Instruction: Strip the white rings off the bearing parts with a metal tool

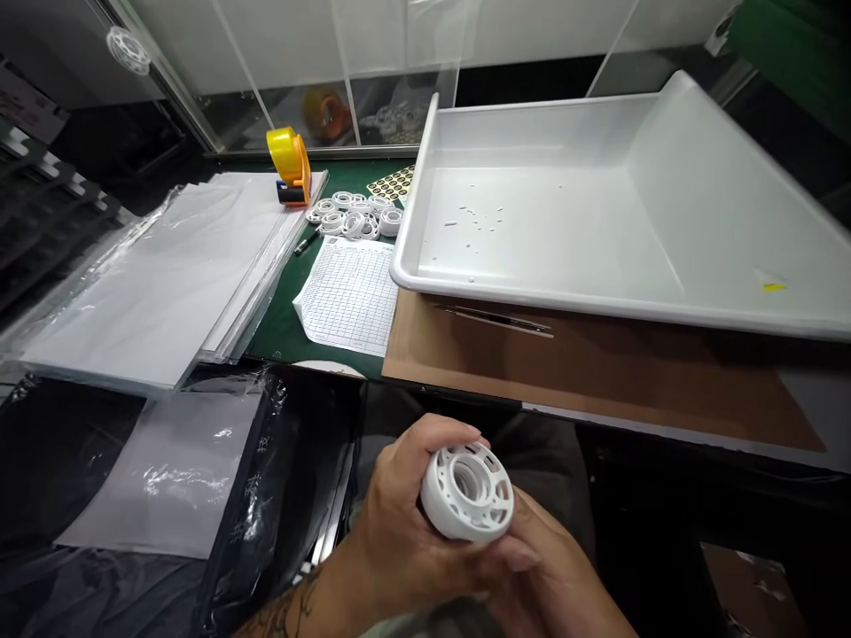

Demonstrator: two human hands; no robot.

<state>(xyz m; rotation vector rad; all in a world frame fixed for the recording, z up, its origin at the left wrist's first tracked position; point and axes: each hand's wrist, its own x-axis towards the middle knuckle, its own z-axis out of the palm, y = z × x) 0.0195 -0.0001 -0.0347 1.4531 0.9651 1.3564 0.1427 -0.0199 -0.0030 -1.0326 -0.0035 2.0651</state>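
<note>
A white ring-shaped plastic part [467, 493] with cut-outs round its face is held over the lap, below the table's front edge. My left hand [405, 505] wraps round its left side, the thumb on top. My right hand [549, 554] closes against its lower right side; some of its fingers are hidden behind the part and the left hand. Several similar white rings [352, 224] lie in a heap on the green table, beside a printed grid sheet [352, 297] and a pen [307, 242].
A big white tray [545, 213] holding small white scraps and a yellow bit stands at the right, over brown cardboard [598, 363] with tweezers [498, 319] on it. Bagged white sheets [146, 275] and an orange tape dispenser [292, 168] are at the left.
</note>
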